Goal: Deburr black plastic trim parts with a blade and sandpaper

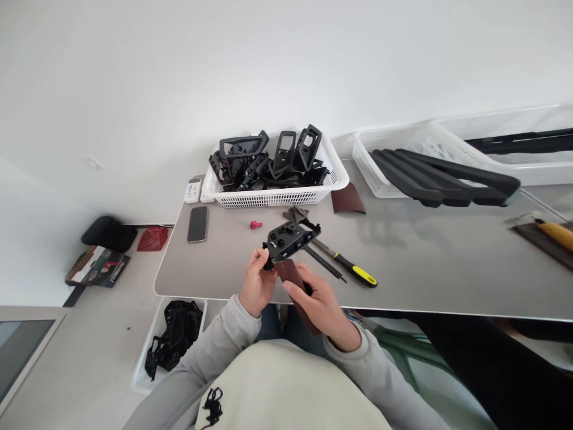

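Note:
My left hand [258, 280] grips the near left end of a black molded plastic part [286, 239], held tilted above the table's front edge. In my right hand [324, 301] is a folded strip of brown sandpaper [290, 275], pinched between thumb and fingers. The strip's upper end meets or nearly meets the near edge of the plastic part; I cannot tell whether they touch. Beyond and to the right of the part lie a file with a black and yellow handle [358, 272] and a slim black bar-like tool [324, 263].
A white basket [273, 198] of black plastic parts stands at the back. Around it lie a phone [197, 224], a small red piece [255, 224], a brown sandpaper sheet [348, 199] and a dark scrap [295, 214]. More baskets, with long black parts [439, 176], are rightward. A white bin [139, 370] sits lower left.

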Demonstrator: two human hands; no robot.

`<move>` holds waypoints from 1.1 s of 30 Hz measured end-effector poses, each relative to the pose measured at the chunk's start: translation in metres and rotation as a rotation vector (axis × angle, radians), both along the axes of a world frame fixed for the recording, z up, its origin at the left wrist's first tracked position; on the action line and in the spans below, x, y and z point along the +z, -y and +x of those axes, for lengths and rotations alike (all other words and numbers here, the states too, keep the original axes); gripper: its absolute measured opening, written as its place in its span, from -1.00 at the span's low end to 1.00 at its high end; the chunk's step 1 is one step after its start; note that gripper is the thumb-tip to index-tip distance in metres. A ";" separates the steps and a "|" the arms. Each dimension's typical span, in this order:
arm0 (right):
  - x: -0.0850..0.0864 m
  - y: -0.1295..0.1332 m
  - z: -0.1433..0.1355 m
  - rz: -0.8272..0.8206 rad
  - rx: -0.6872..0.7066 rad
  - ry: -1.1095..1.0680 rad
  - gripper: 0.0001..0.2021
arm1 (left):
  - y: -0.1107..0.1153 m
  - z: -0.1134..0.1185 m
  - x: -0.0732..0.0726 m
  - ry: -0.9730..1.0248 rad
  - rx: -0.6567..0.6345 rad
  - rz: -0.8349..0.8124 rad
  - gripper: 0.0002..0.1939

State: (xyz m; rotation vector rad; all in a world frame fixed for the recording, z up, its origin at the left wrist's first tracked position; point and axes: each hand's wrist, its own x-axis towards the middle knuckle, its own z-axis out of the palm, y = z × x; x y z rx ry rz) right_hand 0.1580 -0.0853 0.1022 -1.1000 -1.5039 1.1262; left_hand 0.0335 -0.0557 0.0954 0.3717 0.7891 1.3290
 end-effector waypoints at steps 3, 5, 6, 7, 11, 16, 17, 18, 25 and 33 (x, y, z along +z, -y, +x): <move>0.004 0.005 -0.003 0.023 0.007 0.054 -0.85 | 0.002 0.001 0.000 -0.041 0.017 0.028 -0.56; 0.006 0.006 -0.002 0.009 0.026 0.089 -0.86 | 0.002 0.000 0.000 -0.053 0.038 0.030 -0.55; 0.006 0.006 -0.001 -0.004 0.047 0.102 -0.86 | 0.002 0.000 0.001 -0.056 0.041 0.030 -0.55; 0.006 0.006 0.001 -0.017 0.068 0.110 -0.86 | 0.002 -0.001 0.001 -0.058 0.043 0.030 -0.54; 0.007 0.004 0.003 -0.009 0.055 0.066 -0.84 | 0.001 -0.001 0.004 -0.053 0.025 0.029 -0.51; 0.012 0.001 0.008 -0.042 0.108 0.096 -0.84 | 0.004 0.000 0.003 -0.054 0.014 0.047 -0.52; 0.012 0.000 0.010 -0.054 0.120 0.097 -0.84 | 0.004 -0.001 0.003 -0.050 0.008 0.059 -0.51; 0.012 -0.001 0.012 -0.065 0.120 0.090 -0.84 | 0.004 -0.001 0.003 -0.045 -0.002 0.068 -0.50; 0.002 -0.002 0.019 -0.103 -0.075 -0.022 -0.80 | 0.002 -0.004 0.003 -0.041 -0.005 0.046 -0.57; 0.002 -0.002 0.015 0.075 -0.057 0.095 -0.87 | 0.003 -0.003 0.004 -0.004 -0.012 0.052 -0.59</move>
